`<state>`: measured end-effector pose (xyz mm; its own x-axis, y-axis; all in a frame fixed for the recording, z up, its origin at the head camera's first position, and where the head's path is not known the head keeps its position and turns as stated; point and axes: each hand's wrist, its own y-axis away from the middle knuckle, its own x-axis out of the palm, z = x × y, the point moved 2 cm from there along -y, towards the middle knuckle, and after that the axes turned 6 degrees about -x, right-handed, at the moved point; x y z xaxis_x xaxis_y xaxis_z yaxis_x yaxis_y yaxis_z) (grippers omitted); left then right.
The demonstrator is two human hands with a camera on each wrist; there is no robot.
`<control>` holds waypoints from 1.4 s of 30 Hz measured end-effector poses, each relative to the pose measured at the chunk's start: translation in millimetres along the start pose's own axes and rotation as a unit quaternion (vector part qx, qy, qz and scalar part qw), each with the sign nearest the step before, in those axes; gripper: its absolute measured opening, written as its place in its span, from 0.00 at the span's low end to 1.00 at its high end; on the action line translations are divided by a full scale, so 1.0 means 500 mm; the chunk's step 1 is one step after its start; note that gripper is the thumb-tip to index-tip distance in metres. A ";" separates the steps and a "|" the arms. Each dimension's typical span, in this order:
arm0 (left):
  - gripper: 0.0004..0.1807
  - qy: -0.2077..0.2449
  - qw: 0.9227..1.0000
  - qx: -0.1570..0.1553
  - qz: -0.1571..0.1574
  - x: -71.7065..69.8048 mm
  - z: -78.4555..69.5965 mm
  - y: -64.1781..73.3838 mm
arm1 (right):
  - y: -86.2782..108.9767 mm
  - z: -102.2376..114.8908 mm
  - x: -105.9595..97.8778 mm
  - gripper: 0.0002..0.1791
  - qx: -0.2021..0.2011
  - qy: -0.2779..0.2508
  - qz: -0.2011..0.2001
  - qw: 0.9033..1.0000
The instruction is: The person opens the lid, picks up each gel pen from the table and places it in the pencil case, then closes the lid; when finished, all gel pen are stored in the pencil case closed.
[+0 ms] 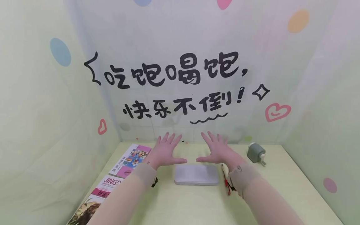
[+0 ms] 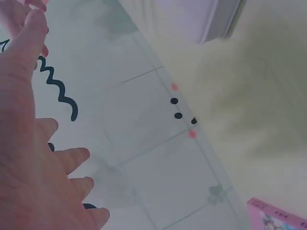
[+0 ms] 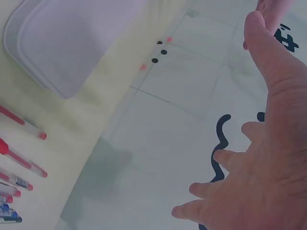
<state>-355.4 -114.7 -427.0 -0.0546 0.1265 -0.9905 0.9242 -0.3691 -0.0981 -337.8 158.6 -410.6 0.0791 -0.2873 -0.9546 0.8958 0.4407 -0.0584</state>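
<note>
Two bare hands, the left hand [image 1: 166, 150] and the right hand [image 1: 216, 150], are hovering over the far part of the surface [image 1: 185, 206], well apart from the side edges. The left hand is being held fully open, with its fingers straight and spread and its thumb pointing inward; it is gripping nothing. The right hand is mirroring this position, fingers fanned and thumb extended toward the left thumb, and is likewise gripping nothing. Both thumb tips are facing each other across a gap. A pale lavender case [image 1: 196, 175] with rounded corners is lying flat on the surface, appearing just below that gap in the head view; neither hand is touching it. To the right of the case, several pens [image 3: 19, 160] are lying side by side, showing red and blue parts; the right sleeve [image 1: 267, 197] is partly hiding them in the head view. Farther right, a grey-green bottle [image 1: 256, 153] is resting near the back edge. On the left, a pink-and-white booklet [image 1: 132, 161] is lying beyond a magazine [image 1: 98, 195], which the left sleeve [image 1: 121, 195] is partly covering. Behind the surface, a pale backdrop [image 1: 174, 28] is displaying two lines of black characters.
</note>
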 end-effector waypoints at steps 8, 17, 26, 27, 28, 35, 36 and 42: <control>0.67 0.050 0.999 0.013 0.017 0.099 0.009 0.024 | 0.017 0.004 0.073 0.66 -0.036 -0.043 0.006 0.998; 0.71 0.144 0.988 0.001 0.049 0.170 0.021 0.062 | 0.053 0.004 0.144 0.61 -0.058 -0.052 0.005 0.997; 0.74 0.240 0.968 -0.043 0.066 0.216 0.034 0.089 | 0.084 -0.016 0.173 0.54 -0.041 -0.099 0.002 0.994; 0.74 0.248 0.966 -0.044 0.064 0.218 0.036 0.092 | 0.086 -0.019 0.178 0.53 -0.038 -0.104 0.002 0.994; 0.74 0.256 0.963 -0.046 0.063 0.220 0.037 0.095 | 0.088 -0.022 0.183 0.52 -0.036 -0.105 0.001 0.994; 0.73 0.291 0.954 -0.046 0.058 0.244 0.051 0.110 | 0.097 -0.040 0.221 0.46 -0.036 -0.105 -0.030 0.993; 0.72 0.291 0.954 -0.046 0.059 0.248 0.052 0.112 | 0.098 -0.042 0.224 0.46 -0.036 -0.106 -0.036 0.993; 0.68 0.281 0.957 -0.040 0.053 0.267 0.049 0.115 | 0.104 -0.047 0.233 0.47 -0.013 -0.132 -0.047 0.990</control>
<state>-318.7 -141.7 -567.4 0.2322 0.5760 -0.7838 0.9405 -0.3385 0.0299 -292.3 167.9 -531.8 0.1109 -0.5396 -0.8346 0.8936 0.4217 -0.1539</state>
